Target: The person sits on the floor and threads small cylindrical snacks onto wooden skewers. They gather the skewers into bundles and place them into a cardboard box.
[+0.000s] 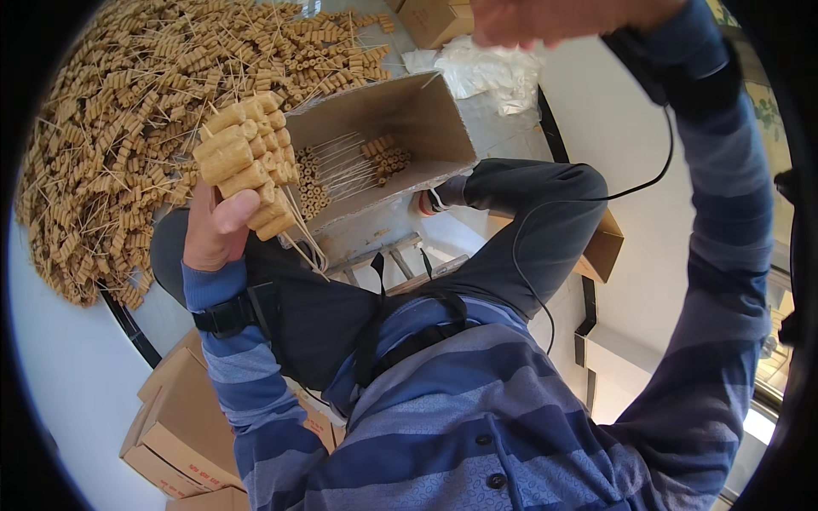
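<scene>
My left hand [220,226] is closed around a bunch of skewers [247,162] threaded with tan, tube-shaped rolls. Their bare sticks point down toward my lap. Right beside this hand, an open cardboard box [417,106] stands between my legs. Inside it lie skewers of the same kind [313,183], rolls at both ends and sticks lying across the middle. My right hand [554,21] is raised at the top edge, above and beyond the box. The frame cuts it off and its fingers are blurred, so its grip is unclear.
A large heap of the same skewers [128,145] covers the floor at the left. Clear plastic bags [486,72] and a carton [434,21] lie beyond the box. More cartons [187,417] stand at the lower left. A black cable [588,199] hangs from my right arm across my leg.
</scene>
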Demonstrator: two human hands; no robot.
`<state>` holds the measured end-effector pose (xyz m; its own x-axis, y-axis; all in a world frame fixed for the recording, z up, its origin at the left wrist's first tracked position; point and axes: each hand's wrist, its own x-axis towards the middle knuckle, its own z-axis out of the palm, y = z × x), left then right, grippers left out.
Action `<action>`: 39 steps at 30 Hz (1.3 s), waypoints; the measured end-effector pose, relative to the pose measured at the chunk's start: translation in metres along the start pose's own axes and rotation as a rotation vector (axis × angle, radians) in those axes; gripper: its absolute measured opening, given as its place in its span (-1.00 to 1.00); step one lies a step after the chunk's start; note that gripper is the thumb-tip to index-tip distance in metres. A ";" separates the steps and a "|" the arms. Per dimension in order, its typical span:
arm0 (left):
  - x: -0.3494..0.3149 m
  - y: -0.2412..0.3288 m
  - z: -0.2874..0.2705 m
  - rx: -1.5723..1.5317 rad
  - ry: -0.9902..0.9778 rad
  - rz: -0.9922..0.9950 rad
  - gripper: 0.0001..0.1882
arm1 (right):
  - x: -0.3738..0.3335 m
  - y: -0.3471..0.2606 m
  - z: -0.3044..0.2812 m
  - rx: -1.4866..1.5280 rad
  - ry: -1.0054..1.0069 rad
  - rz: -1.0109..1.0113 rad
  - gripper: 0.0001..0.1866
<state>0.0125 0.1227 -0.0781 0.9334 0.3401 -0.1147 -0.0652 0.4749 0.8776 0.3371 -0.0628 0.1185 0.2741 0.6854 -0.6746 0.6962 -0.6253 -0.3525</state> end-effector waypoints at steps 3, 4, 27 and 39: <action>0.000 -0.002 0.006 0.020 0.030 -0.033 -0.04 | 0.049 0.044 0.081 -0.059 -0.265 -0.122 -0.72; 0.000 -0.001 0.008 0.012 0.057 -0.021 -0.04 | 0.068 0.050 0.103 -0.013 -0.268 -0.189 -0.73; 0.034 0.012 0.015 0.383 0.106 -0.172 0.26 | 0.342 0.140 0.284 -0.335 -0.345 -0.052 -0.42; 0.040 0.007 0.015 0.624 0.019 -0.161 0.25 | 0.346 0.152 0.312 -0.416 -0.305 0.040 -0.41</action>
<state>0.0548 0.1278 -0.0694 0.9075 0.3209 -0.2710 0.2984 -0.0385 0.9537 0.3313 -0.0371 -0.3707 0.1435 0.4855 -0.8624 0.9109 -0.4054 -0.0766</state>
